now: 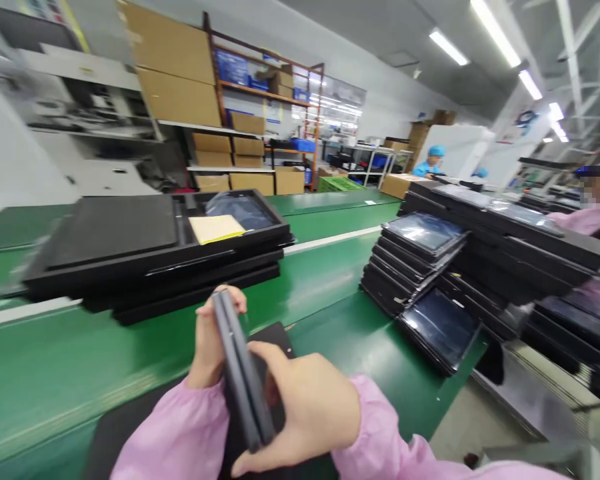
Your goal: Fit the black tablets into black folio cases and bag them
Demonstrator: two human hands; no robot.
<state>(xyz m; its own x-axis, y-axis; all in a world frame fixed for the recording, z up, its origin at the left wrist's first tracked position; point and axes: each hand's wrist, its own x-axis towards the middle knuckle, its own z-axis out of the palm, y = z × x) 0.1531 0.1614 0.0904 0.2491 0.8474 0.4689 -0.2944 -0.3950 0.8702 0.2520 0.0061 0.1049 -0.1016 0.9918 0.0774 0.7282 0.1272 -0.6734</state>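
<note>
A dark grey flat device point(240, 367) stands on its edge between my hands, its narrow side with a lengthwise groove facing up. At its far end, my left hand point(207, 343) grips it, part of the fingers hidden behind it. My right hand point(316, 400) holds the right side, with the thumb near the close end and the fingers bent over the face. Whether it is one piece or two pressed together I cannot tell. Below it lies a black flat mat or board point(130, 427) on the green belt surface point(325, 273).
Stacked black trays point(110, 233) with a yellow-edged paper point(215, 228) stand ahead on the left. Piled screen panels point(415, 247) and another panel point(443, 327) lie on the right, beside larger black trays point(505, 247). A co-worker in pink point(597, 267) is at the far right.
</note>
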